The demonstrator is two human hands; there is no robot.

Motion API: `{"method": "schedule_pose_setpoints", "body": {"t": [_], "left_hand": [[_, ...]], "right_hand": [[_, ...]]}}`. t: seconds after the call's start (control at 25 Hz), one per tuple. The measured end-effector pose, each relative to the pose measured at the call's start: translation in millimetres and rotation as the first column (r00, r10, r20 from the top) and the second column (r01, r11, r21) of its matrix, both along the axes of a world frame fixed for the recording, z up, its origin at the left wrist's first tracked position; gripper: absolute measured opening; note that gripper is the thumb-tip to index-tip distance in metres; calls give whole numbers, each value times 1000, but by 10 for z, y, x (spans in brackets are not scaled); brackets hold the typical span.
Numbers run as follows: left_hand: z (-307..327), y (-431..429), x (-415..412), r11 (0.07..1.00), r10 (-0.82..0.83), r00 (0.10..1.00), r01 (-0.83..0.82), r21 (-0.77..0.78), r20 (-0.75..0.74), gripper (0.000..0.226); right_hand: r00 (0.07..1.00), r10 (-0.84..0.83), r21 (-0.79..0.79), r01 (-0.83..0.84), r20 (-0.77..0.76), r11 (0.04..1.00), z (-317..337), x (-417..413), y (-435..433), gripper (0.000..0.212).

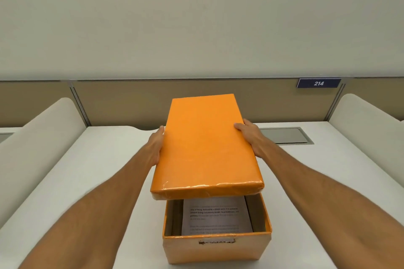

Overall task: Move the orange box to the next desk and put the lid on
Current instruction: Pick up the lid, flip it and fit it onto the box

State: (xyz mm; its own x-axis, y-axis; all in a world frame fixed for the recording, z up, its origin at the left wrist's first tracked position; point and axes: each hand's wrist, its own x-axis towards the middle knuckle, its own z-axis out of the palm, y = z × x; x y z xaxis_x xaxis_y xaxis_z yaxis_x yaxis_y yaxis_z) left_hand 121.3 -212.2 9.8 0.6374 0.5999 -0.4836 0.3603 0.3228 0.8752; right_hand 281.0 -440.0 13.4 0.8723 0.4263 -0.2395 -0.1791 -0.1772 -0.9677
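Observation:
The orange box [215,249] stands on the white desk [105,159], close to its front edge, with a slot handle in its near wall. Printed paper [215,216] lies inside it. The orange lid [205,144] hovers above the box, tilted up at its near edge and covering the far part of the opening. My left hand [156,146] grips the lid's left side. My right hand [251,135] grips its right side, thumb on top.
Curved white dividers rise at the left [37,144] and right [367,122] of the desk. A beige partition [131,100] with a blue "214" sign [318,83] closes the back. A grey cable hatch [284,136] sits in the desk at the back right.

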Motion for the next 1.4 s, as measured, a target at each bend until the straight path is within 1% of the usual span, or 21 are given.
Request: {"method": "schedule_pose_setpoints", "body": {"t": [0.12,0.32,0.52,0.8,1.16,1.24,1.4], "left_hand": [[-115,-46,19,995,9,995,1,102,-99,58],[-350,-128,45,993,8,987,11,115,-162,56],[-491,-172,124,990,37,985,-13,138,-168,49],[-538,-154,133,993,36,983,-15,116,-182,47],[-583,-188,-12,996,50,983,-36,86,-175,46],[-598,-226,-68,992,40,981,-16,127,-188,48],[-629,-311,-172,944,20,970,62,325,-244,49]], "right_hand": [[999,5,-1,-5,-37,1000,-129,-22,-38,38],[996,7,-55,-12,-87,998,-305,14,-119,35],[999,-33,-167,32,-6,985,-482,59,-148,35],[999,-32,-266,34,12,963,-618,108,-115,34],[997,-57,-351,68,42,934,-562,-69,-137,35],[996,-70,-364,83,49,928,-564,-130,-160,36],[995,-76,-383,97,69,919,-582,-237,-223,37]]}}
